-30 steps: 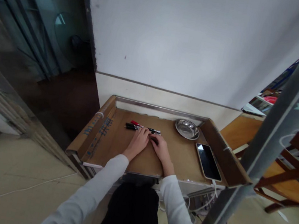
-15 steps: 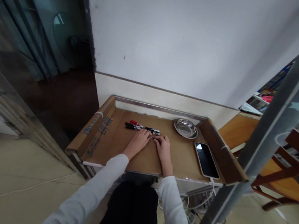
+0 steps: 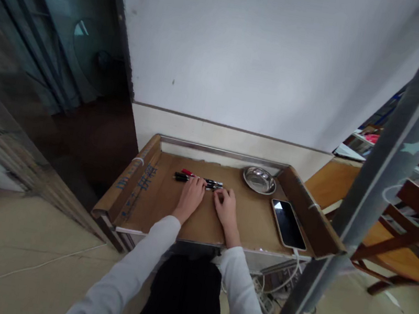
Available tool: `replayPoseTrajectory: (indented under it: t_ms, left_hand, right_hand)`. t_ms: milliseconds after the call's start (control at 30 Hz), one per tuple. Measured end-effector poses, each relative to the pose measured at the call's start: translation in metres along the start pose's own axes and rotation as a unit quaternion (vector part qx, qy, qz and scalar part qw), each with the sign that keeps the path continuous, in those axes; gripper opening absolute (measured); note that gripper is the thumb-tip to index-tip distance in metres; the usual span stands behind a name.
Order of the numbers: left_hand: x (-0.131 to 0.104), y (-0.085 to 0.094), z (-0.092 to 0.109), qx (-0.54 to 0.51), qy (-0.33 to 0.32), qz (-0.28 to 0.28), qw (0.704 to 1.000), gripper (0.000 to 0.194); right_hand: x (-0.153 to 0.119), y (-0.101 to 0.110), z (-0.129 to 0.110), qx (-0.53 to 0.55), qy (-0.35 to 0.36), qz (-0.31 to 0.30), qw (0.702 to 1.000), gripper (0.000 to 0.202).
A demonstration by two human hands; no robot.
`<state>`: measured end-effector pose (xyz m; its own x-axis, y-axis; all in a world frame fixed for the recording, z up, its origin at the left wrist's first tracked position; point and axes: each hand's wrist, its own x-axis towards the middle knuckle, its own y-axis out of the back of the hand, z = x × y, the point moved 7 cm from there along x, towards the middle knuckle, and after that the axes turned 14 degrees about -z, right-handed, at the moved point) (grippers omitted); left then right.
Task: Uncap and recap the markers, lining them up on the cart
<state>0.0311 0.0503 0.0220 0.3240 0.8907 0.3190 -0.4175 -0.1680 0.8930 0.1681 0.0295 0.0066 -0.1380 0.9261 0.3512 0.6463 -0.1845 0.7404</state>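
The left hand lies over the pens, which stretch out to either side of it — whether it grips one, I cannot tell. The right hand, near their right end, is narrow, its hold unclear — with the metal bowl beyond it and the phone to its right.

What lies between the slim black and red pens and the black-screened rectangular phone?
In the head view, the right hand, then bare brown cardboard, between the pens and phone.
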Motion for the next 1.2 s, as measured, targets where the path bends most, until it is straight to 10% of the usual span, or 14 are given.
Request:
replayPoseTrajectory:
  t_ms: [267, 767, 1200]
  left_hand:
    - [-0.018, 0.023, -0.047, 0.071, 0.196, 0.039, 0.977, 0.019]
    - [-0.035, 0.015, -0.037, 0.064, 0.146, 0.006, 0.987, 0.017]
    - [-0.029, 0.014, 0.029, -0.196, -0.143, -0.043, 0.969, 0.018]
  right_hand:
    - [-0.007, -0.004, -0.003, -0.008, 0.004, -0.01, 1.0, 0.018]
    - [-0.008, 0.006, -0.001, 0.19, -0.031, 0.013, 0.981, 0.023]
    - [-0.014, -0.016, 0.007, 0.639, -0.076, 0.004, 0.766, 0.024]
